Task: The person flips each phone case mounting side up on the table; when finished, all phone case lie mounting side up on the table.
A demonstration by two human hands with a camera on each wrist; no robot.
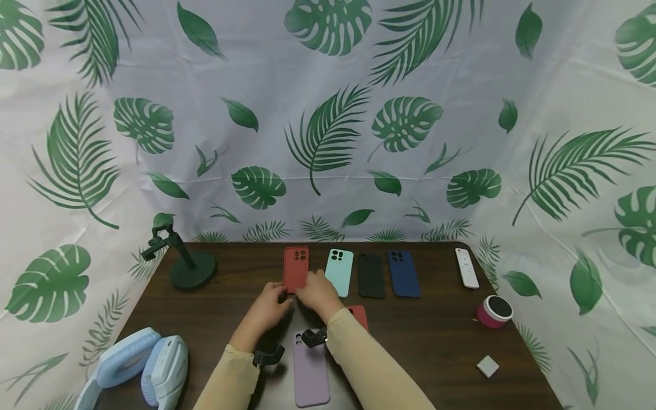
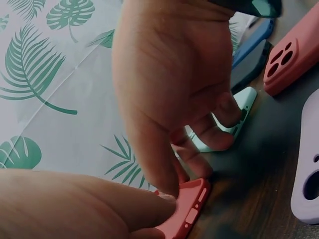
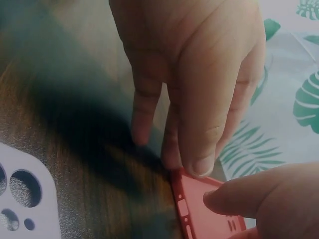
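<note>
A red phone case (image 1: 295,266) lies at the back middle of the dark wooden table, its camera cutouts at the far end. My left hand (image 1: 265,312) pinches its near left corner. My right hand (image 1: 319,291) grips its near right corner. Both thumbs press at the rim and inner face; in the right wrist view the hollow inside of the red case (image 3: 199,199) shows. Below my wrists lies a lilac phone case (image 1: 311,373). Partly hidden by my right sleeve is a second red phone case (image 1: 360,316).
To the right stand in a row a mint case (image 1: 339,272), a black case (image 1: 371,276) and a blue case (image 1: 405,274). Farther right are a white remote (image 1: 466,267), a pink jar (image 1: 493,313) and a small white block (image 1: 488,366). Left are a green stand (image 1: 192,270) and blue headphones (image 1: 166,367).
</note>
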